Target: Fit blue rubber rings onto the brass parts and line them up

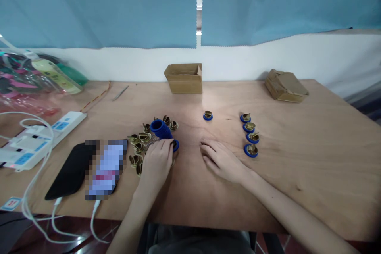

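At the left hand (158,159), a ringed part (177,146) is partly covered by the fingertips on the table (300,147). The fingers are bunched closely there, but whether the part is pinched or merely touched cannot be told. Just beyond, a tilted stack of blue rings (166,131) is set among bare brass parts (138,148), presumably so that both are kept within the same reach.

The right hand (222,160) is rested low, apart from the left, with its fingers loosely curled; whether anything is held under them cannot be told. Past it, 1 lone ringed part (207,116) is seen, and 4 more ringed parts (249,127) are lined up to the right, seemingly to be kept apart from the bare ones.

Farther out, an open box (186,86) and a creased box (285,86) are placed near the wall (238,63), perhaps so that working room is left.
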`<state>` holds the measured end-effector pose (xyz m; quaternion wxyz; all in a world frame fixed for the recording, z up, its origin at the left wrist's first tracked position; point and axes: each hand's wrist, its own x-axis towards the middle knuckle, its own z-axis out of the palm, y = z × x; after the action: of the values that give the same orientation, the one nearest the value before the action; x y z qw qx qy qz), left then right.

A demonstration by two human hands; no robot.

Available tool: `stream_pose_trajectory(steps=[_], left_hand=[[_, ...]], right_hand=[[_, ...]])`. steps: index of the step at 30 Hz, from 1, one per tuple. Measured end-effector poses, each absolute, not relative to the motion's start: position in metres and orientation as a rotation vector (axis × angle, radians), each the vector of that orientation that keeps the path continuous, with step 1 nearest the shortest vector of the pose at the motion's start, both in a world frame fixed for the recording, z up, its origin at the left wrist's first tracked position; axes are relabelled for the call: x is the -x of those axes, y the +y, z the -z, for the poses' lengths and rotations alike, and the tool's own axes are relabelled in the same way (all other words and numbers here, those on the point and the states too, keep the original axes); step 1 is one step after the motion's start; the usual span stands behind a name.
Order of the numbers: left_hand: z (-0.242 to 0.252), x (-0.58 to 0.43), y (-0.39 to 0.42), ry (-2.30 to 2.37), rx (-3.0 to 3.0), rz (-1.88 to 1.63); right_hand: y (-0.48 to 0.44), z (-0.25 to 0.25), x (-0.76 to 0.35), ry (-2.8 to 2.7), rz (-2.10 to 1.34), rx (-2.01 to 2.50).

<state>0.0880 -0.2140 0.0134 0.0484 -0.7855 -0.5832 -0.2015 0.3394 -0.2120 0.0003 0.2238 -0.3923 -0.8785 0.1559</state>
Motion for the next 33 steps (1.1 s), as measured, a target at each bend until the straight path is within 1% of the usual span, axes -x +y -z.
stream_pose_trajectory(steps=[11, 20, 25, 30, 33], left_hand=[[-0.021, -0.091, -0.218, -1.804, 2.418, 0.594], [-0.018, -0.090, -0.215, -1.812, 2.414, 0.627], [-0.022, -0.091, -0.215, -1.833, 2.429, 0.601], [-0.022, -0.091, -0.214, -1.828, 2.412, 0.529], [-0.020, -0.089, -0.213, -1.792, 2.390, 0.488]], right_hand=[[-0.212, 0.000, -0.340, -2.420, -0.432, 1.077], [-0.210, -0.004, -0.343, -2.443, -0.381, 1.062], [-0.204, -0.013, -0.356, -2.493, -0.194, 1.178], [-0.199, -0.016, -0.368, -2.449, 0.091, 1.513], [-0.199, -0.017, -0.369, -2.456, 0.202, 1.677]])
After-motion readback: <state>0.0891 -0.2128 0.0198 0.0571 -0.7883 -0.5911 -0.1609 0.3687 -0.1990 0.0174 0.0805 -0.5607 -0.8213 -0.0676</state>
